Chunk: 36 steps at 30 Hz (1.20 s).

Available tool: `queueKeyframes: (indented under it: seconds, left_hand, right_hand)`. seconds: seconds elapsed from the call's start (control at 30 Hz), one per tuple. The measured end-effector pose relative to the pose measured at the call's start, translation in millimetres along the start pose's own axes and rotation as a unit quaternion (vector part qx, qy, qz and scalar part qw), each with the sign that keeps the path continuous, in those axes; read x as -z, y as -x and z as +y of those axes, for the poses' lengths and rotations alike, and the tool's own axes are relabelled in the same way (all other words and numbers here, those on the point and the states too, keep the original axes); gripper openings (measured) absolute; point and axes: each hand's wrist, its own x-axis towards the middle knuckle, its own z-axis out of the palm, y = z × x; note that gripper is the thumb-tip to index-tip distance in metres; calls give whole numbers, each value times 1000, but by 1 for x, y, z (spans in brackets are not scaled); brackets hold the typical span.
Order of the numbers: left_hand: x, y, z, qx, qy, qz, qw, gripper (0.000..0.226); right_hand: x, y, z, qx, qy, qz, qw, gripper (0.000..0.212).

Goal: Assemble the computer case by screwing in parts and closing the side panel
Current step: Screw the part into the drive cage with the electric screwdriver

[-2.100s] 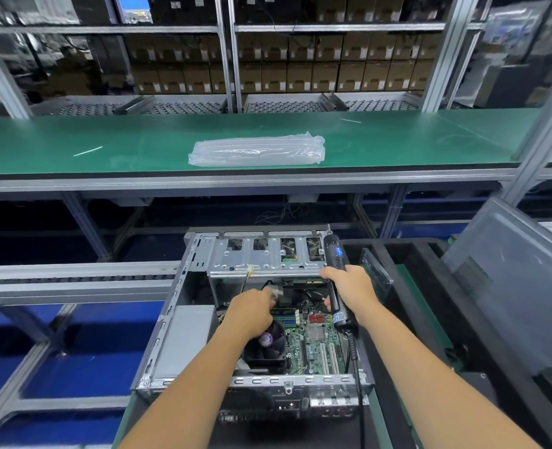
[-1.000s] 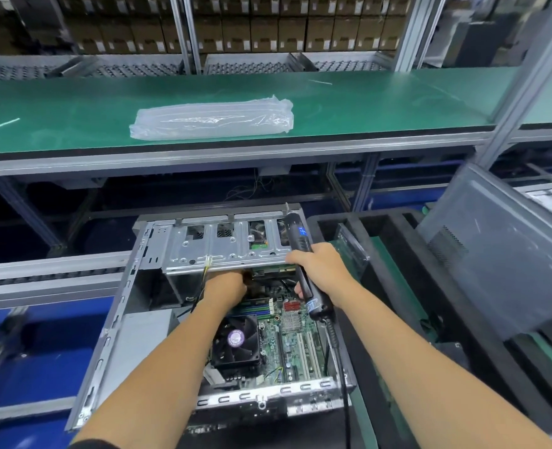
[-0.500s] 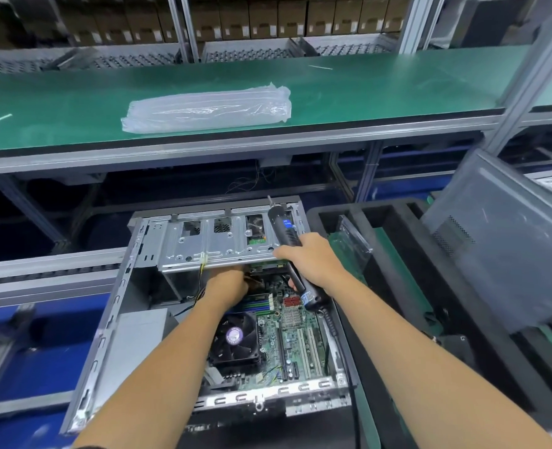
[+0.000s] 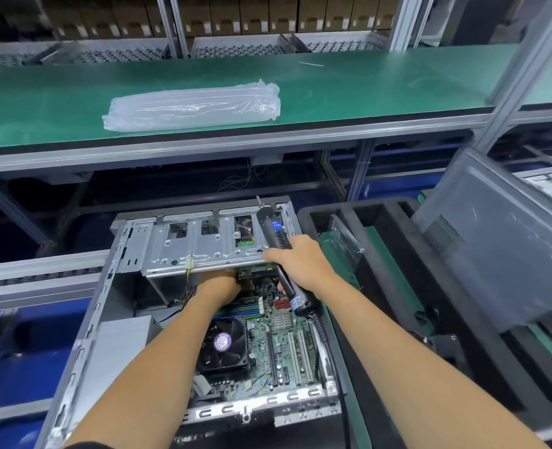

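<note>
An open computer case [image 4: 83, 322] lies on its side below me, its green motherboard [image 4: 278, 345] and black CPU fan [image 4: 223, 345] exposed. A silver drive cage [image 4: 200, 251] spans the far end. My left hand [image 4: 218, 285] reaches under the cage's front edge, so its fingers are hidden. My right hand [image 4: 300, 260] grips a black electric screwdriver [image 4: 274, 234], whose tip points up and away over the cage's right end. The grey side panel [image 4: 501, 254] leans at the right, off the case.
A black foam tray [image 4: 397, 286] with green inserts sits right of the case. A clear plastic bag [image 4: 193, 105] lies on the green bench [image 4: 365, 89] beyond. Roller conveyor rails [image 4: 35, 280] run at the left. The screwdriver's cord [image 4: 329, 351] trails along the case's right wall.
My left hand has moved from above the fan to under the drive cage's front edge. My right hand with the screwdriver has shifted slightly toward the cage. The camera has tilted down.
</note>
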Motion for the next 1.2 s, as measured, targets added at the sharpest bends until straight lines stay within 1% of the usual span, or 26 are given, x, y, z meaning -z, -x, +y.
queueKeyframes:
  seconds: [0.07,0.17,0.37,0.47,0.5,0.63,0.7,0.73,0.8,0.83,0.9,1.03,1.07,1.13,1.17,1.2]
  left_hand:
    - [1,-3,0,-14,7,1,1000,37]
    - [5,-5,1,-30,10,13,999,26]
    - [7,-2,7,-37,-7,-8,999,28]
    - [5,-3,6,-39,-6,-7,999,14]
    - [5,-2,5,-41,-8,-10,999,13]
    - [6,0,4,-65,-28,6,997,14]
    - [6,0,4,-73,-39,23,996,18]
    - [5,0,4,-76,-41,18,996,20]
    - [4,1,3,-85,-41,21,995,13]
    - [4,1,3,-93,-34,37,994,8]
    - [4,0,-1,-96,-21,64,993,21]
    - [3,-2,-8,-82,7,45,996,22]
    - [2,-2,-7,-83,7,51,995,21]
    - [1,-2,-4,-91,4,63,994,11]
    - [0,-2,-3,-94,4,63,994,9]
    - [1,-2,-3,-93,8,58,994,12]
  right_hand:
    - [0,0,0,0,9,4,1000,39]
    - [0,-2,1,-1,-9,-2,1000,36]
    - [-1,-3,1,1,11,1,1000,36]
    - [0,-2,0,0,17,3,1000,35]
    - [0,-2,0,0,13,2,1000,35]
    - [0,-1,-1,-5,-12,-6,1000,35]
    - [0,0,-2,-6,-13,-6,1000,35]
    - [0,0,-2,-6,-13,-7,1000,33]
    - [0,0,-3,-5,-14,-10,1000,30]
    - [0,0,-3,-5,-15,-10,1000,29]
    - [0,0,-3,-5,-15,-9,1000,28]
    - [0,-1,-2,-3,-15,-9,1000,28]
    - [-1,-1,-1,-3,-15,-8,1000,28]
    - [-1,-2,-1,-4,-13,-6,1000,30]
    - [-1,-2,0,-4,-12,-7,1000,29]
    - [-1,-3,-1,-3,-13,-8,1000,29]
